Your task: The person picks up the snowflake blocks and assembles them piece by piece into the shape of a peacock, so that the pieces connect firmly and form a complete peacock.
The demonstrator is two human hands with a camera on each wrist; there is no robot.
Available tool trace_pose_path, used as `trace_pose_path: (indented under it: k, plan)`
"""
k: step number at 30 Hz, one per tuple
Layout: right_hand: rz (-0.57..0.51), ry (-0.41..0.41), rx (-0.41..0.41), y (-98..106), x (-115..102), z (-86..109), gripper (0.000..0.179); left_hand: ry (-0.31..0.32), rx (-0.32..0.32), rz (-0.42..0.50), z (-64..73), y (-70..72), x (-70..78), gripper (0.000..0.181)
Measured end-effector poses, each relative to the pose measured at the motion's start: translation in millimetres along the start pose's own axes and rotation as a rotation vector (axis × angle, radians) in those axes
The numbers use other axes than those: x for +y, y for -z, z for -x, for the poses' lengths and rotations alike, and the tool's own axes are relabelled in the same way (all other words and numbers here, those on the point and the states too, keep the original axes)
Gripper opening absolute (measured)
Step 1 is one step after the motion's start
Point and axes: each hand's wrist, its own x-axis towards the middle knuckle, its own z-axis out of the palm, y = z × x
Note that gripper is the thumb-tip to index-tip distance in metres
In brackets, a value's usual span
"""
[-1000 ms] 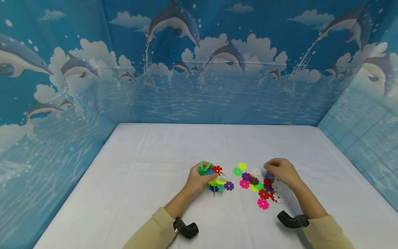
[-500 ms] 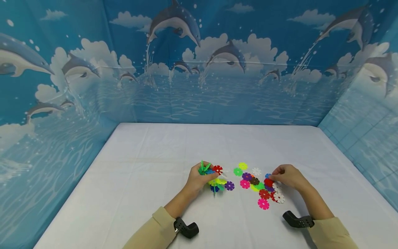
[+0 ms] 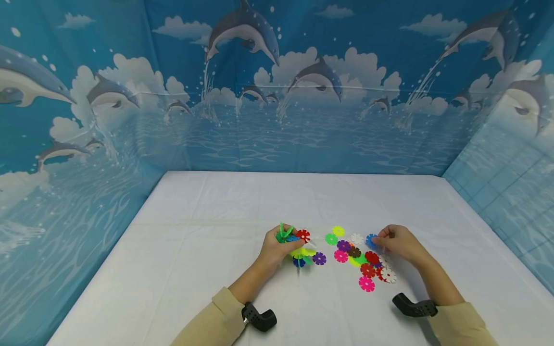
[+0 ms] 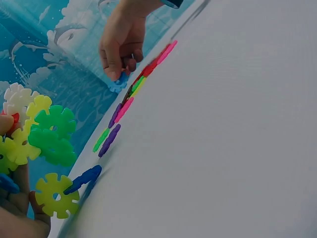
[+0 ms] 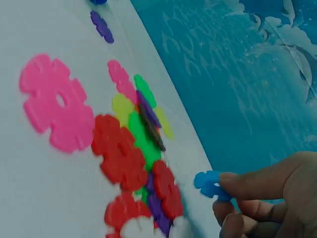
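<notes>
Evidently, the right hand [image 3: 398,242] is pinching a blue disc [image 3: 371,240] just beside the loose disc pile [image 3: 368,270], seemingly light, stiff plastic best taken by its rim, while left of that pile the left hand [image 3: 272,250] is gripping a joined cluster [image 3: 308,252].

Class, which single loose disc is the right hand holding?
The light-blue disc, pinched by the right hand. The other loose discs lie on the table; the left hand holds a joined cluster.
</notes>
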Motion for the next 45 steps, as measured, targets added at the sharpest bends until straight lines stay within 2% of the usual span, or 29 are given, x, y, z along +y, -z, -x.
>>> trace_pose_path:
  k: [6, 15, 17, 24, 28, 38, 41, 45]
  plan:
    - [-0.132, 0.045, 0.039, -8.7, -22.9, 1.8, 0.036, -0.002, -0.007, -0.018, -0.3, 0.1, 0.1, 0.026]
    - [-0.246, 0.108, 0.034, -28.4, -57.1, 3.7, 0.032, 0.001, -0.019, -0.043, -1.7, 0.5, -0.4, 0.025]
    - [-0.274, 0.125, 0.028, -32.5, -62.7, 4.0, 0.031, 0.002, -0.024, -0.055, -0.2, 0.1, 2.9, 0.024]
    - [-0.355, 0.187, 0.012, -44.1, -83.4, 7.3, 0.028, -0.029, -0.045, -0.104, 12.8, -4.4, 28.1, 0.023]
    - [-0.383, 0.198, 0.007, -50.7, -96.6, 10.3, 0.028, -0.042, -0.046, -0.123, 13.8, -5.1, 30.3, 0.023]
    - [-0.362, 0.275, 0.014, -69.1, -118.3, 17.0, 0.027, -0.057, -0.033, -0.173, 14.1, -6.2, 31.5, 0.022]
    - [-0.330, 0.294, 0.051, -73.9, -121.0, 18.8, 0.024, -0.072, -0.031, -0.177, 14.3, -6.4, 31.5, 0.021]
    - [-0.261, 0.308, 0.151, -80.8, -127.9, 25.9, 0.020, -0.095, -0.026, -0.198, 14.9, -6.3, 32.1, 0.019]
